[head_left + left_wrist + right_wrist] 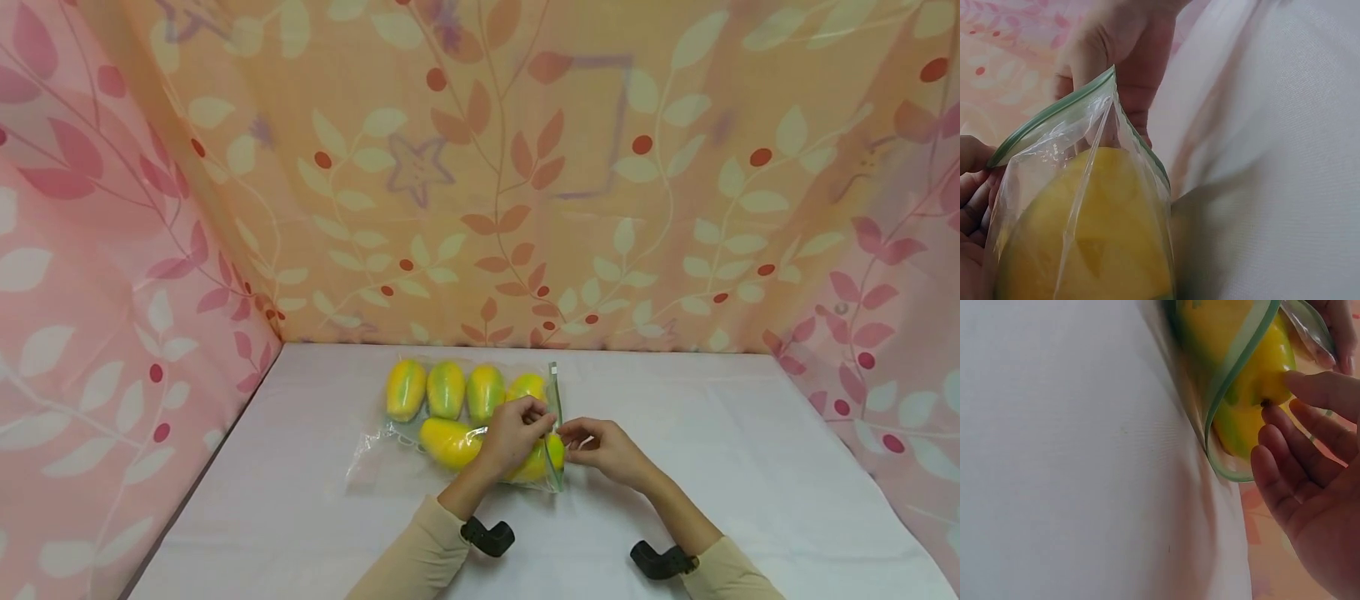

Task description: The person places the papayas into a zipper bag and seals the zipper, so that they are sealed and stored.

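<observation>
A clear zip bag (369, 473) with a green seal lies on its side, its mouth facing right. Several yellow-green mangoes (446, 390) show through the plastic, some in a row at the back. My left hand (516, 437) reaches over the bag and pinches the upper edge of its mouth, which stands raised in the left wrist view. At that mouth, the rounded end of one mango (1280, 374) shows inside the green seal (1213, 403). My right hand (613, 454) is at this end, thumb and loosely bent fingertips touching it.
A white cloth covers the table (720, 417). Behind it hangs an orange leaf-patterned curtain (480, 275), with pink patterned cloth (82, 333) at both sides. A black band piece (489, 537) sits at each wrist.
</observation>
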### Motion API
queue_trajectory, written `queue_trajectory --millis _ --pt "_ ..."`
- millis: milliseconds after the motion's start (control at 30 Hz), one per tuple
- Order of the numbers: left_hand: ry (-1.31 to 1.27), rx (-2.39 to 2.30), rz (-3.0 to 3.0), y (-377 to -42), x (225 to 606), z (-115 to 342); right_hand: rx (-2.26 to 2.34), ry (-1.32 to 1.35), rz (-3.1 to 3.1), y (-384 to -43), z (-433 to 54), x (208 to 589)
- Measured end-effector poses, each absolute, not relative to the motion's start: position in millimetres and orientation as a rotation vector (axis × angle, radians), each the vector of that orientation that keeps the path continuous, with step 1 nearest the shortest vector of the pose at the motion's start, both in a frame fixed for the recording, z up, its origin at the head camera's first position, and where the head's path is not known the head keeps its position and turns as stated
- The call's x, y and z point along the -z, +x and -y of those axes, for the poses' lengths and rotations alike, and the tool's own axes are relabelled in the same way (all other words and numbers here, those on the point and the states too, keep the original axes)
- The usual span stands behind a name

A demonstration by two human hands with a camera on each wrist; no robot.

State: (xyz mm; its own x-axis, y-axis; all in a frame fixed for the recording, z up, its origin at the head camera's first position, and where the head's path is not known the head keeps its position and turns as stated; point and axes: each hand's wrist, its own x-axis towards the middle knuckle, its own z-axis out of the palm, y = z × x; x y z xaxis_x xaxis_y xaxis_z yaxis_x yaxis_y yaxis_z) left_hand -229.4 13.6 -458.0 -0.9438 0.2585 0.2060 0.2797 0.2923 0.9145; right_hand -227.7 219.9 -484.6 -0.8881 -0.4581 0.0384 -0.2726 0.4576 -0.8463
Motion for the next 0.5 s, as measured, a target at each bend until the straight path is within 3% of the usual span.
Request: queue_trajectory --millis 333,500 --pt "-0.525 1.797 2.509 -229.6 459.5 -13.2 1.392 -0.486 -2.539 -226.5 -221.3 485.1" --pt "-0.520 1.784 2.512 -229.8 460.5 -14.4 1.401 -0.596 -2.522 -226.2 -217.3 486.8"
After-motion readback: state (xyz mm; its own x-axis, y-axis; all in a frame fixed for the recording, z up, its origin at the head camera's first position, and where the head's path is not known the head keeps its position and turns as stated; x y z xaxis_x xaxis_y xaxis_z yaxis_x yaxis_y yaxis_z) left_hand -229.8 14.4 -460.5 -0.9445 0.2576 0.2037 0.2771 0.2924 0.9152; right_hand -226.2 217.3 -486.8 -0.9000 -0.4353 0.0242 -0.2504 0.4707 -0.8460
